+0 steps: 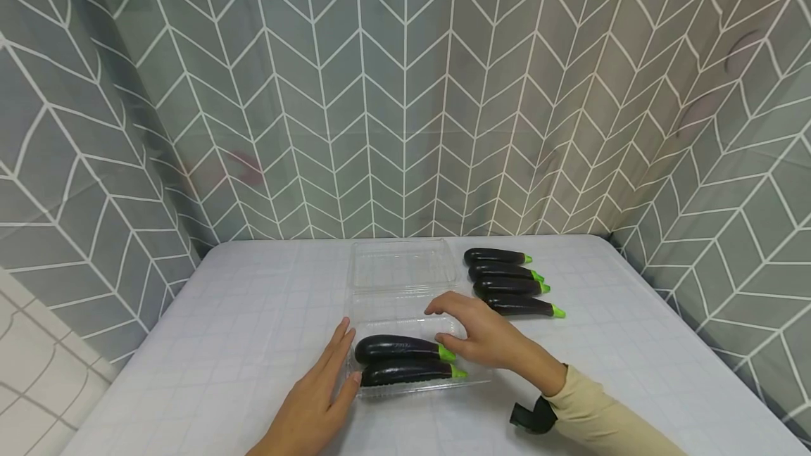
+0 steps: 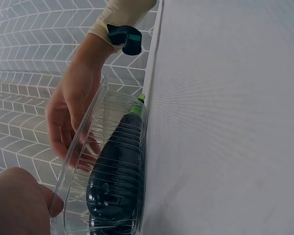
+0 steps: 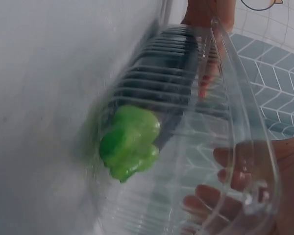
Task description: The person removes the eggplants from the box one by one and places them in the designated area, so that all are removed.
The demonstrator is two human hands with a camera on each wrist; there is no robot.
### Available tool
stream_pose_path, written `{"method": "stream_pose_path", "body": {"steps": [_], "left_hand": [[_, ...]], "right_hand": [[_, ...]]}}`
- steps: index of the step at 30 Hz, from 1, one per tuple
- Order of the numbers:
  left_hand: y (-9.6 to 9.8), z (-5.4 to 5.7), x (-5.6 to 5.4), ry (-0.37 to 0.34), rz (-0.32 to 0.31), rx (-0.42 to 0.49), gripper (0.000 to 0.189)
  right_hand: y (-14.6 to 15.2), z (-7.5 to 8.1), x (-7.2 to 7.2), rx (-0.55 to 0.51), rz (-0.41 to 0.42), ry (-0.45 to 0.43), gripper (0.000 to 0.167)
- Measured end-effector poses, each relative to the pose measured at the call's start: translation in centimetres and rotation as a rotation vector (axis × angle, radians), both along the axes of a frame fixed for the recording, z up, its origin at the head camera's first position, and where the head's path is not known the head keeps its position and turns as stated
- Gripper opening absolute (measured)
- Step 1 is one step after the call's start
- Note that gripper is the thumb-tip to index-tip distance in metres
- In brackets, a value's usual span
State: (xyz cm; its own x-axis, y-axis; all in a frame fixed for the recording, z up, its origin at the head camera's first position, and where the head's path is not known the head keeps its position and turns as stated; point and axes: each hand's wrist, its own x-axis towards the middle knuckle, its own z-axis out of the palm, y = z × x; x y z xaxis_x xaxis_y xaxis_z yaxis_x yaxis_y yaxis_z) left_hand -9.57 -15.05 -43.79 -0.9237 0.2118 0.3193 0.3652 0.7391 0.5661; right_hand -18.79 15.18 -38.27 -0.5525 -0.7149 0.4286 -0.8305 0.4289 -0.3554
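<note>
Two dark eggplants with green stem ends, the farther one (image 1: 395, 348) and the nearer one (image 1: 405, 373), lie side by side in a clear plastic clamshell container (image 1: 426, 389). Its transparent lid (image 1: 403, 267) is folded back flat, away from the person. My left hand (image 1: 313, 396) rests against the container's left side, fingers extended, with the thumb at the rim in the left wrist view. Over the container's right part reaches my right hand (image 1: 484, 333), its fingers loosely bent around nothing, close to the stem ends. Through the clear wall, the right wrist view shows a green stem end (image 3: 130, 139).
Several more eggplants (image 1: 510, 287) lie in a row at the back right of the white-covered table (image 1: 253, 301), stems pointing right. A black strap device (image 1: 534, 415) is on the right wrist. Grey chevron-patterned curtains (image 1: 405, 90) stand behind and at both sides.
</note>
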Motion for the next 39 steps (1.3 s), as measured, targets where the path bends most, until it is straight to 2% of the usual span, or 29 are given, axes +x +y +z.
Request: {"method": "stream_pose_path", "body": {"steps": [7, 18, 30, 39], "left_hand": [[0.0, 0.0, 0.0, -0.006, 0.002, -0.001, 0.065], [-0.1, -0.1, -0.1, -0.003, -0.001, -0.006, 0.065], [0.0, 0.1, -0.1, -0.019, 0.007, -0.007, 0.065], [0.0, 0.0, -0.1, -0.013, 0.001, -0.010, 0.065]], "right_hand": [[-1.0, -0.6, 0.1, 0.032, 0.029, -0.032, 0.034], [-2.0, -1.1, 0.2, 0.162, -0.007, -0.110, 0.036], [-2.5, -1.3, 0.1, 0.270, -0.065, -0.074, 0.041], [-2.6, -2.0, -0.1, 0.295, -0.083, -0.041, 0.040]]}}
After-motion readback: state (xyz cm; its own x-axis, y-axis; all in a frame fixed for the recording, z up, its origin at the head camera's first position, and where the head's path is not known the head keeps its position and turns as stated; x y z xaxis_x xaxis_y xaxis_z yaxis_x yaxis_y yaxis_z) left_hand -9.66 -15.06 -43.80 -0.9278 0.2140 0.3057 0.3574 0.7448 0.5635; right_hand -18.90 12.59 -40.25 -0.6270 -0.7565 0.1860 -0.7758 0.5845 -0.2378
